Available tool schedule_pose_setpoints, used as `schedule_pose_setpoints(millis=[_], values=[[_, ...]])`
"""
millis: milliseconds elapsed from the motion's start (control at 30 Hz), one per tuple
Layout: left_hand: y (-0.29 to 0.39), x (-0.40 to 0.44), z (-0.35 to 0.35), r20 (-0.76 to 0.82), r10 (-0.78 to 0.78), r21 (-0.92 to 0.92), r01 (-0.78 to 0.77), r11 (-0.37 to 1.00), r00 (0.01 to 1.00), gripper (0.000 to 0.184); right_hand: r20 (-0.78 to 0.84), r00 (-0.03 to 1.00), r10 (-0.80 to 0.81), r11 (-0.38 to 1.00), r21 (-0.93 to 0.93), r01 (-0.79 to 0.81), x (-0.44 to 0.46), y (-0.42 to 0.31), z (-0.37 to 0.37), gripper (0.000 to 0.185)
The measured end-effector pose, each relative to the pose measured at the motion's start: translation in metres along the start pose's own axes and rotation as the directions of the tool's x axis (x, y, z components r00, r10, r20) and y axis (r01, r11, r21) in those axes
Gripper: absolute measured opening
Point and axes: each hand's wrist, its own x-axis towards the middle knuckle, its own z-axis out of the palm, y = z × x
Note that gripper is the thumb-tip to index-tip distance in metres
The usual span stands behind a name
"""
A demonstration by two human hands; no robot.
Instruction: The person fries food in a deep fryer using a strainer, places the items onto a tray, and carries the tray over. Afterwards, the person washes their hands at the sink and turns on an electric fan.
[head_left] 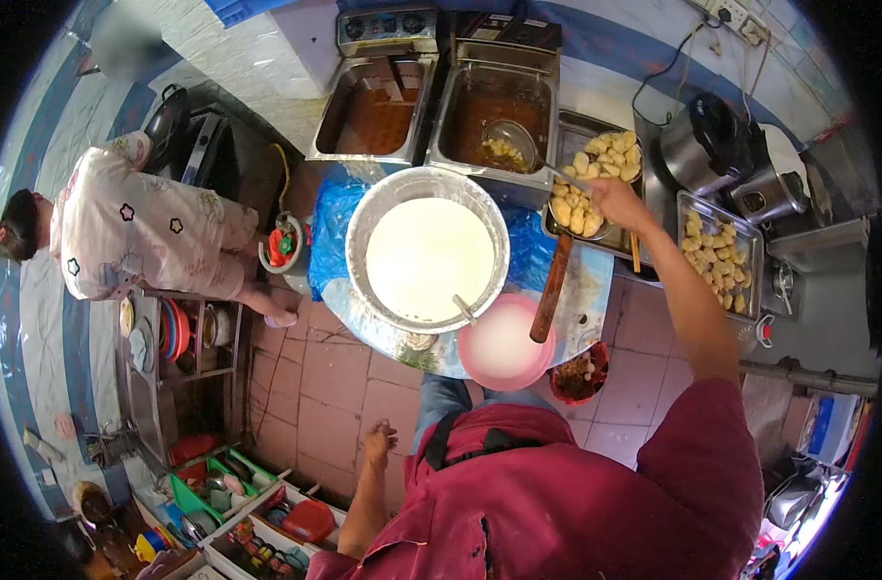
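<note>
My right hand (617,203) is closed around the handle of a ladle-like skimmer (524,137). Its round bowl is over or in the oil of the right fryer (441,145), with several small yellowish pieces (504,151) in it. Beneath my right hand, golden fried pieces (578,215) fill a strainer with a long wooden handle (553,290). More fried pieces (610,155) lie just behind. Down by my left side, my left hand (379,441) hangs with loosely curled fingers, and nothing shows in it.
A big metal pot of white batter (359,253) stands on the round table (586,314) beside a pink basin (549,340). The left fryer (315,145) also holds oil. At right is a tray (686,208) of fried pieces. Another person (141,227) stands at left near a shelf (151,372).
</note>
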Motion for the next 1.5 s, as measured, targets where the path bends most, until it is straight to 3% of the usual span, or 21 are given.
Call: schedule_pose_setpoints(millis=[33,67,133,167,233,433,500,567,633,700,733,800,933,1033,1100,1233,1300,1333,1400,1433,1500], values=[[0.002,-0.002,0.001,-0.009,-0.004,-0.005,0.004,1.0,1.0,0.038,-0.01,0.994,0.11,0.967,0.233,-0.104,-0.005,-0.002,0.011,0.023],[0.001,-0.001,0.001,-0.016,-0.009,-0.008,0.008,1.0,1.0,0.037,-0.01,0.994,0.108,0.967,0.233,-0.103,-0.009,-0.013,0.02,0.023],[-0.007,-0.002,0.001,-0.006,0.006,0.001,-0.006,1.0,1.0,0.038,0.058,0.957,0.284,0.725,0.641,-0.254,-0.011,-0.036,0.038,0.016],[-0.011,-0.002,0.0,0.006,0.022,0.012,-0.022,1.0,1.0,0.038,0.054,0.957,0.286,0.724,0.642,-0.252,-0.006,-0.037,0.047,0.016],[-0.015,-0.004,-0.002,0.037,0.02,0.014,-0.02,1.0,0.999,0.038,0.198,0.938,0.284,0.371,0.879,-0.299,0.012,-0.031,0.072,0.009],[-0.002,-0.002,0.0,-0.001,-0.009,0.036,0.009,0.999,1.0,0.037,0.248,0.912,0.328,-0.034,0.967,-0.251,0.059,-0.026,0.085,0.008],[0.0,0.001,-0.003,-0.019,-0.008,0.03,0.008,1.0,1.0,0.036,0.223,0.915,0.335,-0.013,0.973,-0.232,0.068,-0.018,0.068,0.007],[0.001,0.004,-0.009,0.04,0.041,0.024,-0.042,0.999,0.998,0.035,0.125,0.958,0.257,0.24,0.952,-0.189,0.076,-0.01,0.044,0.01],[0.002,0.002,-0.009,0.034,0.038,0.012,-0.038,0.999,0.999,0.034,-0.113,0.955,0.274,0.74,0.659,-0.134,0.072,-0.015,0.011,0.019],[0.003,-0.003,-0.009,0.029,0.031,0.001,-0.031,1.0,0.999,0.034,-0.278,0.956,0.087,0.966,0.258,-0.013,0.095,0.031,-0.008,0.028],[0.003,-0.005,-0.009,0.016,0.018,0.015,-0.018,1.0,1.0,0.033,-0.277,0.957,0.086,0.966,0.256,-0.013,0.092,0.039,-0.016,0.028],[-0.001,-0.007,-0.008,0.005,0.006,0.028,-0.006,1.0,1.0,0.033,-0.306,0.94,-0.153,0.956,-0.285,0.063,0.084,0.043,-0.033,0.03],[-0.016,-0.007,-0.007,-0.008,0.008,-0.006,-0.008,1.0,1.0,0.032,-0.15,0.955,-0.254,0.827,-0.545,0.135,0.059,0.037,-0.036,0.029],[-0.022,-0.002,-0.007,-0.024,0.0,0.01,0.001,1.0,1.0,0.034,-0.158,0.949,-0.274,0.901,-0.387,0.196,0.028,0.02,-0.018,0.027],[-0.021,-0.001,-0.008,-0.025,0.006,0.03,-0.005,1.0,1.0,0.036,-0.059,0.99,0.125,0.992,-0.019,-0.127,0.012,0.003,-0.003,0.025],[-0.013,0.003,-0.007,0.039,0.016,-0.005,-0.016,1.0,0.999,0.041,-0.023,0.981,0.194,0.948,0.261,-0.182,0.001,-0.01,0.04,0.023],[-0.01,0.005,-0.006,0.027,0.009,-0.009,-0.009,1.0,1.0,0.042,0.043,0.95,0.308,0.715,0.649,-0.261,0.004,-0.019,0.061,0.022],[-0.006,0.004,-0.004,0.02,0.03,0.008,-0.03,1.0,0.999,0.041,0.039,0.95,0.31,0.713,0.651,-0.259,0.007,-0.028,0.069,0.022],[0.002,0.001,0.0,0.013,0.052,0.028,-0.053,0.998,0.999,0.04,0.121,0.893,0.434,0.371,0.879,-0.3,0.015,-0.044,0.084,0.016],[0.006,-0.002,0.002,0.014,0.047,0.029,-0.048,0.998,0.999,0.038,0.121,0.893,0.434,0.368,0.881,-0.299,0.022,-0.045,0.091,0.016],[0.012,-0.004,0.001,0.013,0.043,0.033,-0.044,0.998,0.999,0.036,0.233,0.883,0.406,0.003,0.967,-0.257,0.046,-0.046,0.099,0.011]])
